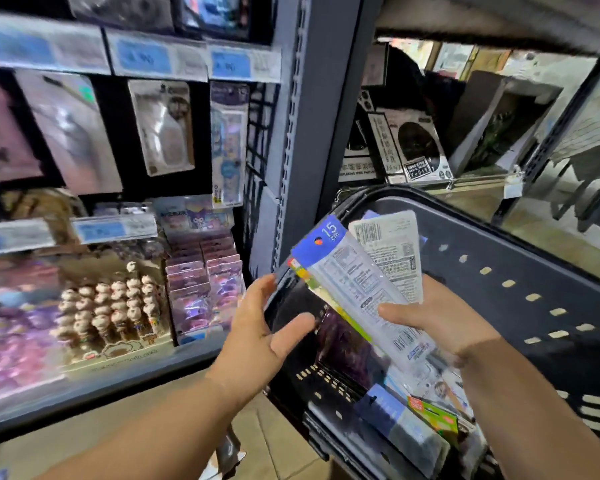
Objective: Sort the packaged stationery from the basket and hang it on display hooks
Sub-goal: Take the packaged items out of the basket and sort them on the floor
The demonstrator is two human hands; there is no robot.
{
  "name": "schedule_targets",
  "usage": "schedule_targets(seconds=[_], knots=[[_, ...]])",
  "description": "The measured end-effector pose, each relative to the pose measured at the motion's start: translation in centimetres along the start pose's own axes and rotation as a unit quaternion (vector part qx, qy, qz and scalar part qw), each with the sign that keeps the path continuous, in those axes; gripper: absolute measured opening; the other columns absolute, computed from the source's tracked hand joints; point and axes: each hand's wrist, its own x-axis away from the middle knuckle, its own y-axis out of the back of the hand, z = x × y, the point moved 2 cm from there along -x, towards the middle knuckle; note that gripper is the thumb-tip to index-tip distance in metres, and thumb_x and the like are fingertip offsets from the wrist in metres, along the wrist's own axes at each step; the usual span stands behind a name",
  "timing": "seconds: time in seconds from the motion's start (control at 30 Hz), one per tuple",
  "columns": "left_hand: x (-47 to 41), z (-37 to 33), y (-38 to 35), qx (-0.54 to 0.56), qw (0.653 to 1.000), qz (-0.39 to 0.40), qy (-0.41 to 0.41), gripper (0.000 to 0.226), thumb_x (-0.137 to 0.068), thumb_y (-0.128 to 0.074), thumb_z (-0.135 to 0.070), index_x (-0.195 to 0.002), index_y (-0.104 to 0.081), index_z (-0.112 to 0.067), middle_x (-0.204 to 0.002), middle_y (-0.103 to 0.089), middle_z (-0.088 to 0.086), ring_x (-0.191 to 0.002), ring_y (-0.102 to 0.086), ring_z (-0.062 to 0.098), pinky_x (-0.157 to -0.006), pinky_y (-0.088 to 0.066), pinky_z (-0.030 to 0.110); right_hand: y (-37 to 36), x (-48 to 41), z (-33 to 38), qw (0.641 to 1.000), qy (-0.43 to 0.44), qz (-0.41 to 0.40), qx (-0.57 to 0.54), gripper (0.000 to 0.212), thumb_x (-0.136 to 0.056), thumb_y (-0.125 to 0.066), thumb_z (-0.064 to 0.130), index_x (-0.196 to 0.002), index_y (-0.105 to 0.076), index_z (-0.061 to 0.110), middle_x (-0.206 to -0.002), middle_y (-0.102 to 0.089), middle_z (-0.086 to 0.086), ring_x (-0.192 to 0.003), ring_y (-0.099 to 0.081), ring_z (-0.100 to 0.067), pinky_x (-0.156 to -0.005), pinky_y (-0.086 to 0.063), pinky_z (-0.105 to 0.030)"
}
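**A:** Where do we find the stationery, and which way does it lie?

**B:** We see three flat packs fanned in the right hand [440,317], above the black basket [520,258]. The ruler pack [354,282] lies foremost. Its long axis runs from upper left to lower right. Its blue header, with "15 cm" and the hang hole, points up toward the grey post [302,133], and its printed back is turned to us. The white pack [392,251] stands steeper beside it, barcode end up. A green-and-yellow pack [311,289] shows only as an edge behind the ruler pack.

**A:** How do we read the hands?

**B:** The right hand grips the fan, thumb across the ruler pack, fingers hidden behind. The left hand [260,327] holds nothing. Its palm is turned inward and its fingers are loosely straight, just beside the basket's left rim; we cannot tell whether it touches.

**A:** What does the basket contain?

**B:** More packs lie at its bottom: a blue-and-grey pack [395,424], a green pack with an orange label [433,415], and a dark purple pack [343,344] partly covered by the fan. The lower edge cuts off the basket's near end.

**A:** And what is hard to make out?

**B:** The shelves at left are blurred. We make out hanging packs [229,143], blue price labels [142,57] and a box of figure-topped pens [118,303]; their print is unreadable.
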Motion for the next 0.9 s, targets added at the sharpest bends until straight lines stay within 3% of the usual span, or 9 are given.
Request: schedule_targets(seconds=[0.03, 0.1, 0.2, 0.27, 0.33, 0.4, 0.53, 0.77, 0.9], knots=[[0.1, -0.8, 0.2, 0.066, 0.997, 0.033, 0.010, 0.064, -0.076, -0.069, -0.051, -0.129, -0.036, -0.036, -0.119, -0.058, -0.015, -0.118, -0.051, -0.004, -0.091, -0.039, 0.004, -0.8, -0.2, 1.0, 1.000, 0.011, 0.024, -0.016, 0.052, -0.077, -0.075, 0.003, -0.115, -0.059, 0.035, -0.109, -0.070, 0.023, -0.103, -0.064, 0.004, -0.080, -0.049, -0.011], [0.3, -2.1, 1.0, 0.179, 0.982, 0.057, 0.007, 0.054, -0.086, -0.064, -0.038, -0.131, -0.035, -0.040, -0.097, -0.065, -0.009, -0.098, -0.064, 0.003, -0.091, -0.051, 0.019, -2.8, -0.5, 2.9, 0.996, 0.013, 0.067, -0.062, 0.050, -0.074, -0.072, 0.000, -0.115, -0.060, 0.027, -0.103, -0.073, 0.018, -0.098, -0.068, 0.001, -0.072, -0.050, -0.009], [0.1, -3.0, 4.0, 0.256, 0.966, 0.032, -0.010, 0.061, -0.086, -0.068, -0.045, -0.138, -0.038, -0.033, -0.111, -0.066, -0.007, -0.100, -0.067, 0.025, -0.089, -0.056, 0.038, -6.2, -1.8, 5.1, 0.987, -0.001, 0.127, -0.095, 0.057, -0.069, -0.072, 0.003, -0.122, -0.059, 0.019, -0.110, -0.073, 0.006, -0.101, -0.069, -0.010, -0.074, -0.054, -0.018], [-0.1, -3.5, 6.6, 0.290, 0.957, 0.024, -0.005, 0.075, -0.070, -0.077, -0.055, -0.133, -0.041, -0.036, -0.123, -0.065, -0.002, -0.097, -0.065, 0.037, -0.091, -0.055, 0.048, -8.2, -3.3, 6.4, 0.983, -0.012, 0.146, -0.111, 0.058, -0.067, -0.070, 0.009, -0.124, -0.059, 0.016, -0.115, -0.072, -0.002, -0.103, -0.069, -0.018, -0.077, -0.055, -0.025], [0.1, -4.2, 10.1, 0.302, 0.953, 0.018, 0.001, 0.097, -0.049, -0.087, -0.061, -0.130, -0.042, -0.034, -0.123, -0.067, 0.002, -0.096, -0.066, 0.037, -0.081, -0.058, 0.039, -10.8, -4.9, 8.3, 0.978, -0.010, 0.179, -0.107, 0.070, -0.060, -0.084, 0.017, -0.125, -0.059, 0.012, -0.117, -0.070, -0.006, -0.105, -0.068, -0.022, -0.083, -0.054, -0.031], [0.7, -5.9, 13.9, 0.295, 0.955, 0.025, -0.014, 0.097, -0.040, -0.092, -0.057, -0.124, -0.051, -0.030, -0.116, -0.070, 0.003, -0.092, -0.068, 0.031, -0.072, -0.059, 0.034, -13.4, -6.1, 10.8, 0.967, -0.008, 0.230, -0.111, 0.080, -0.050, -0.094, 0.028, -0.122, -0.062, 0.014, -0.121, -0.069, -0.008, -0.109, -0.066, -0.026, -0.089, -0.052, -0.038], [3.2, -7.3, 22.3, 0.241, 0.969, 0.043, -0.023, 0.076, -0.047, -0.093, -0.047, -0.113, -0.069, -0.018, -0.108, -0.073, 0.010, -0.093, -0.071, 0.024, -0.080, -0.059, 0.037, -19.4, -7.4, 14.7, 0.948, 0.002, 0.299, -0.108, 0.038, -0.074, -0.073, 0.011, -0.110, -0.068, 0.020, -0.118, -0.070, -0.006, -0.107, -0.067, -0.024, -0.090, -0.056, -0.038], [9.7, -0.4, 30.6, 0.238, 0.969, 0.022, 0.065, 0.073, -0.036, -0.096, -0.042, -0.101, -0.076, -0.015, -0.096, -0.075, 0.009, -0.093, -0.072, 0.023, -0.083, -0.058, 0.038, -30.7, -6.8, 12.8, 0.909, -0.056, 0.397, -0.111, 0.032, -0.074, -0.060, 0.009, -0.106, -0.064, 0.013, -0.095, -0.074, -0.004, -0.084, -0.071, -0.018, -0.082, -0.057, -0.036], [13.1, 5.4, 32.2, 0.267, 0.954, -0.025, 0.137, 0.108, -0.043, -0.095, -0.043, -0.133, -0.053, 0.000, -0.120, -0.064, 0.025, -0.115, -0.060, 0.038, -0.092, -0.054, 0.045, -36.7, -6.5, 9.0, 0.894, -0.124, 0.414, -0.116, 0.025, -0.084, -0.060, 0.008, -0.108, -0.062, 0.013, -0.092, -0.075, -0.004, -0.080, -0.071, -0.017, -0.079, -0.057, -0.036]])
